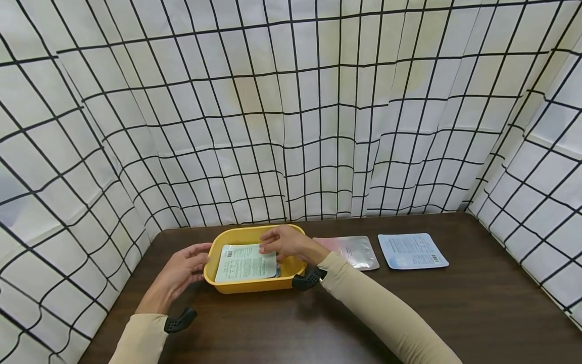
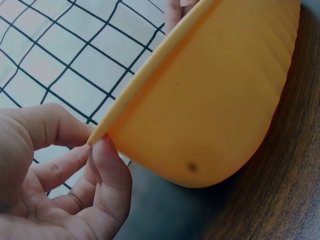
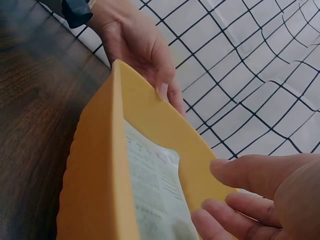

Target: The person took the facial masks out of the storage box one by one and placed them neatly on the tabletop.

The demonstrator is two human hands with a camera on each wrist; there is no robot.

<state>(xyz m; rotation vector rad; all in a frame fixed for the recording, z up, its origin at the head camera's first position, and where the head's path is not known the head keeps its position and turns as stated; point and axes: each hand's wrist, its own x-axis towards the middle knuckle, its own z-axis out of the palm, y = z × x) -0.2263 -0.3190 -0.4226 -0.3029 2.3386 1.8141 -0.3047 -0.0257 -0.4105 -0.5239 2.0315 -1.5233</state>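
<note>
A yellow plastic basin [image 1: 254, 286] stands on the table with a pale green printed packet [image 1: 245, 263] lying flat inside it. At the basin's left end my left hand [image 1: 184, 268] pinches the rim between thumb and finger, as the left wrist view shows with the basin wall [image 2: 215, 100] close by. My right hand [image 1: 286, 241] is over the basin's right part, at the packet's right edge. In the right wrist view its thumb and fingers [image 3: 250, 172] are spread apart beside the packet [image 3: 155, 185]; whether they touch it I cannot tell. Something bluish shows under the packet's right edge.
Right of the basin lies a pink and silver packet [image 1: 356, 251], partly behind my right forearm. A light blue packet [image 1: 411, 251] lies farther right. The dark wooden table [image 1: 254, 333] ends at a white curtain with black grid lines [image 1: 309, 126] behind and on both sides.
</note>
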